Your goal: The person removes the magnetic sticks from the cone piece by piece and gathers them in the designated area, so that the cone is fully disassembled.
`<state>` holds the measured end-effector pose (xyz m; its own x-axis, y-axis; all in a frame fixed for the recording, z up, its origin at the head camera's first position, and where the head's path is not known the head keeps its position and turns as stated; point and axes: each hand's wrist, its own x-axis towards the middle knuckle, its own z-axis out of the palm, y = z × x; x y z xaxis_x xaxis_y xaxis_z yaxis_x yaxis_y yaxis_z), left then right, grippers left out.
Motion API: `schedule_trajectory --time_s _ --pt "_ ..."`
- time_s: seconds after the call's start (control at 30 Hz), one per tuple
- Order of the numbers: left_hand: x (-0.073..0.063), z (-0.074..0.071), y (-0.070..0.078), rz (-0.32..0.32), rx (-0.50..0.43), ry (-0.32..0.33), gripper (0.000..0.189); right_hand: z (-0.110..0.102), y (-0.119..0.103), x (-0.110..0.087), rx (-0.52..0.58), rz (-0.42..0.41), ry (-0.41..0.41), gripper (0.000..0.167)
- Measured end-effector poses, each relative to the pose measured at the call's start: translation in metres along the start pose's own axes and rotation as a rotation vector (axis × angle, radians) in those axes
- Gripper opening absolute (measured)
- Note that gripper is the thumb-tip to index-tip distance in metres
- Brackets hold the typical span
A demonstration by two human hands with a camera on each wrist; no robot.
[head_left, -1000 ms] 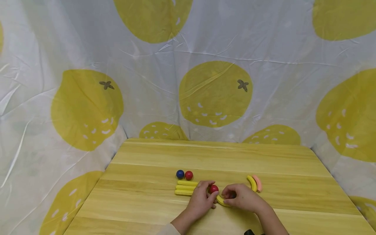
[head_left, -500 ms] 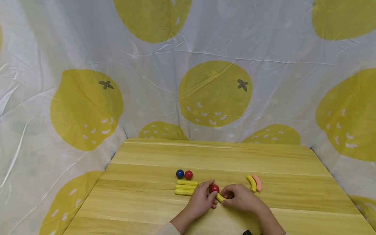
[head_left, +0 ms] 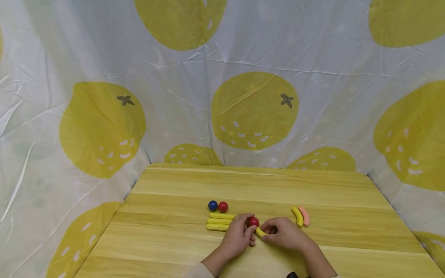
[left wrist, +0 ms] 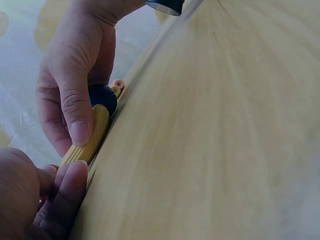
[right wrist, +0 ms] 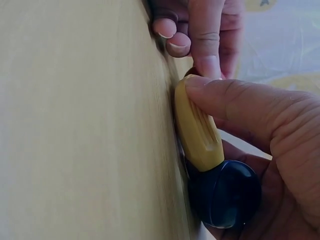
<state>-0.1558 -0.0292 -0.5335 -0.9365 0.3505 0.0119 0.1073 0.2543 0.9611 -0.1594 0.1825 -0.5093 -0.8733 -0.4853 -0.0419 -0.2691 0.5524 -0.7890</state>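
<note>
In the head view my left hand [head_left: 238, 236] holds a red ball [head_left: 253, 222] between thumb and fingers. My right hand [head_left: 286, 234] grips a curved yellow stick [head_left: 260, 232], its near end up against the red ball. Grooves run along this stick [right wrist: 200, 130] in the right wrist view, where the right thumb presses on it. A dark blue ball [right wrist: 227, 195] sits at its other end, within the curl of the right fingers. The left fingertips meet the stick's tip in the left wrist view, and the red ball is mostly hidden there.
Left of the hands lie several straight yellow sticks [head_left: 219, 221], side by side. Behind them are a blue ball [head_left: 213, 205] and another red ball [head_left: 223, 207]. To the right, a curved yellow stick [head_left: 297, 217] lies beside a pink one [head_left: 304, 216] on the wooden table [head_left: 174, 247].
My right hand has moved slightly left and its fingers have drawn in over the curved yellow stick, covering more of it. The left hand stays nearly still around the red ball.
</note>
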Motion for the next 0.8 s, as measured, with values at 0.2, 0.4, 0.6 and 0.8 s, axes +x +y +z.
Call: schedule_trajectory --time_s 0.2,0.4,0.6,0.8 --pt "-0.0010 0.0003 -0.0002 0.000 0.009 0.016 0.038 0.0012 0.0013 0.0005 -0.027 0.006 0.005 0.017" --pt "-0.0003 0.0012 -0.0018 -0.001 -0.032 0.034 0.038 0.0012 -0.0025 0.0001 -0.042 0.023 0.012 0.016" --pt "0.0011 0.0007 -0.0032 0.067 -0.081 0.075 0.042 0.0010 -0.0048 0.0004 -0.054 0.022 0.018 0.013" --pt "0.0036 -0.0083 -0.0018 0.160 -0.024 0.102 0.039 0.0017 -0.0026 0.0010 -0.063 0.014 0.023 0.013"
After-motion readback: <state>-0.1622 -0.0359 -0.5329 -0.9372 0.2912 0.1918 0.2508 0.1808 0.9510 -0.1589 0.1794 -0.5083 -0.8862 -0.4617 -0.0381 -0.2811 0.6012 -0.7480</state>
